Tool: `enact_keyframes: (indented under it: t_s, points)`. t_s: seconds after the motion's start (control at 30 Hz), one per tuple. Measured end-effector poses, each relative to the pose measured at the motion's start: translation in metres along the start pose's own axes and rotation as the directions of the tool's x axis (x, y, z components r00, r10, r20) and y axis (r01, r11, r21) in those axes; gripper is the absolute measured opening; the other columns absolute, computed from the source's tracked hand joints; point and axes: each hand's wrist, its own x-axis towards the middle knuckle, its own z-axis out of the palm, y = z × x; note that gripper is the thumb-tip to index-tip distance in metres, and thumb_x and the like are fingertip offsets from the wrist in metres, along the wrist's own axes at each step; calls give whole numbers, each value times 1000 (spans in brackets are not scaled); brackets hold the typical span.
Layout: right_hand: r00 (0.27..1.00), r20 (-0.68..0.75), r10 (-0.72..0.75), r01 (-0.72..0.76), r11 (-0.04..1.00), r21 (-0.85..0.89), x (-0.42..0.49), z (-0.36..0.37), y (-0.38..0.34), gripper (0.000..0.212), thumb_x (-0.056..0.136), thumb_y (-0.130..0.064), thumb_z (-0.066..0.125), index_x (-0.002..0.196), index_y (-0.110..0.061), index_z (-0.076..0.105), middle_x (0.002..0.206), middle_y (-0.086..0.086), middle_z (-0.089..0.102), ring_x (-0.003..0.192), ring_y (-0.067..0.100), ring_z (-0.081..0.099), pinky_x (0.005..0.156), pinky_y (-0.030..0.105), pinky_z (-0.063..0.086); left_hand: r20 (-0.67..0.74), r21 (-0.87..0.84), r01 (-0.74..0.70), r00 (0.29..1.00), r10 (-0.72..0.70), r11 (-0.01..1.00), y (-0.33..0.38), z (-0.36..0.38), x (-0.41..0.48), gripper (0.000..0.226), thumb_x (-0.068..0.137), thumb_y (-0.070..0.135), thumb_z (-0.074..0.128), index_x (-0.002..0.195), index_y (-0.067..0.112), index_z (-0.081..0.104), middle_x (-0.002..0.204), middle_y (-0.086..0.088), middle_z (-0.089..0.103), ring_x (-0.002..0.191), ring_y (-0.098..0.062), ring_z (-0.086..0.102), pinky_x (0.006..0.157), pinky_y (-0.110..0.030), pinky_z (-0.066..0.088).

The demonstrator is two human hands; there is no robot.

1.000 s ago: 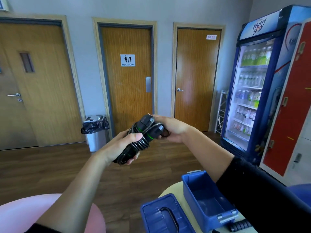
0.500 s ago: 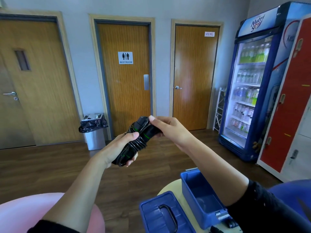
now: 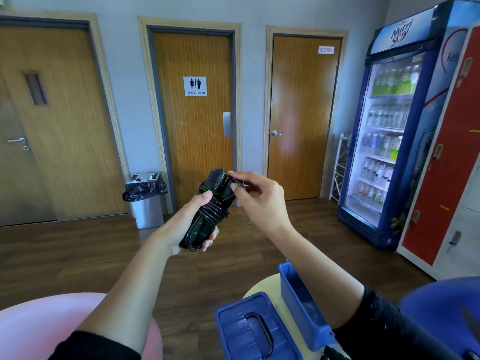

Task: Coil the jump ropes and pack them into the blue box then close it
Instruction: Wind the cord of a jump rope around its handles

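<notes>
In left hand [image 3: 185, 226], coiled black rope [image 3: 211, 212].

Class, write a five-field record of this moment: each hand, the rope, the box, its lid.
left hand: grips the coiled jump rope round its middle
right hand: pinches the cord end near the handle tops
jump rope: black, green marks, held in the air
blue box: open, on the table
lid: off, beside the box, handle up
</notes>
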Motion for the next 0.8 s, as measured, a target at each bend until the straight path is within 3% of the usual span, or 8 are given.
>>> enact_keyframes:
  t_s: [0.1, 0.23, 0.4, 0.5, 0.6, 0.7, 0.8]
  points:
    - [995, 58, 76, -83, 986, 141, 5, -1, 2, 21, 97, -20, 54, 105, -18, 73, 92, -4, 72, 83, 7, 65, 77, 22, 54, 7, -14, -5, 1000, 5, 1000, 0, 1, 1, 99, 57, 79, 65, 119, 4, 52, 66, -21, 54, 46, -26, 49, 50, -31, 43]
    - [991, 120, 60, -88, 966, 242, 14, -5, 7, 22, 99, -13, 48, 103, -1, 66, 88, 2, 64, 78, 4, 60, 70, 18, 50, 25, -5, -4, 1000, 4, 1000, 4, 6, 1, 76, 67, 73, 55, 105, 7, 56, 64, -18, 55, 46, -25, 49, 48, -30, 45]
    - [983, 184, 25, -81, 949, 306, 22, -9, 10, 14, 99, -12, 48, 103, -7, 61, 99, 3, 61, 83, 8, 55, 72, 19, 47, 40, -25, -6, 999, 7, 1000, 9, 9, 4, 77, 66, 75, 54, 103, 8, 57, 64, -17, 54, 46, -24, 49, 50, -29, 44]
    - [988, 155, -18, -32, 948, 317, 23, -6, 13, 23, 98, -19, 50, 106, 1, 58, 96, 9, 58, 86, 14, 55, 75, 23, 49, 41, -53, -9, 999, 11, 999, 10, 11, 6, 79, 64, 76, 55, 100, 6, 59, 65, -18, 55, 46, -25, 49, 50, -30, 44]
    - [990, 142, -26, -26, 935, 353, 23, -3, 13, 22, 92, -23, 56, 103, -4, 59, 93, 6, 57, 87, 16, 53, 80, 30, 46, 43, -71, -8, 999, 11, 997, 10, 15, 6, 81, 64, 77, 53, 99, 4, 59, 63, -18, 55, 45, -25, 49, 48, -29, 44]
    - [988, 154, -26, -37, 918, 395, 23, 0, 13, 20, 85, -25, 63, 101, -13, 57, 91, 0, 57, 84, 12, 53, 76, 25, 45, 39, -77, -15, 999, 18, 997, 13, 18, 4, 82, 66, 77, 53, 105, 4, 56, 62, -17, 55, 45, -25, 50, 46, -29, 46]
    - [983, 186, 7, -95, 880, 465, 23, 5, 11, 28, 79, -28, 65, 104, -20, 54, 100, 4, 55, 89, 15, 52, 77, 26, 44, 51, -97, -29, 998, 34, 995, 18, 22, 3, 73, 74, 75, 45, 99, 8, 61, 61, -15, 55, 46, -25, 49, 47, -28, 45]
